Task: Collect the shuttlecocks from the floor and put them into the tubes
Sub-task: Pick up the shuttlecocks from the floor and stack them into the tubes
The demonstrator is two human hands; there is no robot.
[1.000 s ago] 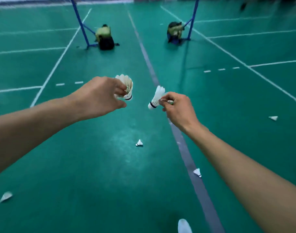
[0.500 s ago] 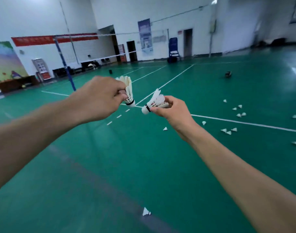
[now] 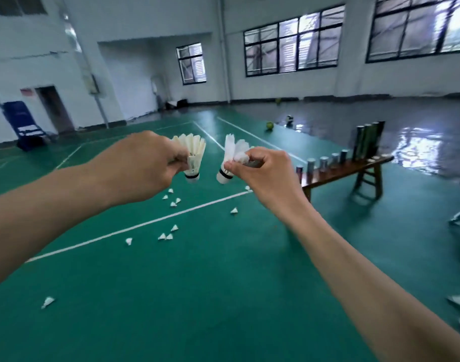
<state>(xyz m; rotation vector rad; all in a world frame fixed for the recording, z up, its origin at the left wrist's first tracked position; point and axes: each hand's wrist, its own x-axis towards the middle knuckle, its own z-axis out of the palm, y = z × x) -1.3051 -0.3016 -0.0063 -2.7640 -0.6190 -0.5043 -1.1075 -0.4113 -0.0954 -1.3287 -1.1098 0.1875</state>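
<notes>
My left hand (image 3: 142,163) grips a stack of white shuttlecocks (image 3: 193,155), corks down, held out at chest height. Close to its right, my right hand (image 3: 265,171) pinches another white shuttlecock (image 3: 231,158) by its feathers, cork pointing down-left. Several loose shuttlecocks (image 3: 169,235) lie scattered on the green court floor beyond my hands, one more (image 3: 48,301) at the near left. Several tubes (image 3: 325,162) stand in a row on a wooden bench (image 3: 349,171) to the right, with taller dark tubes (image 3: 368,139) at its far end.
A green ball (image 3: 269,125) and a dark object (image 3: 289,119) lie on the far floor. A blue chair (image 3: 25,125) stands by the left wall near a doorway. More shuttlecocks (image 3: 458,301) lie at the right edge. Wet grey floor stretches behind the bench.
The view has swung right from the net and far wall to the bench with tubes. Both hands keep their shuttlecocks and stay close together.
</notes>
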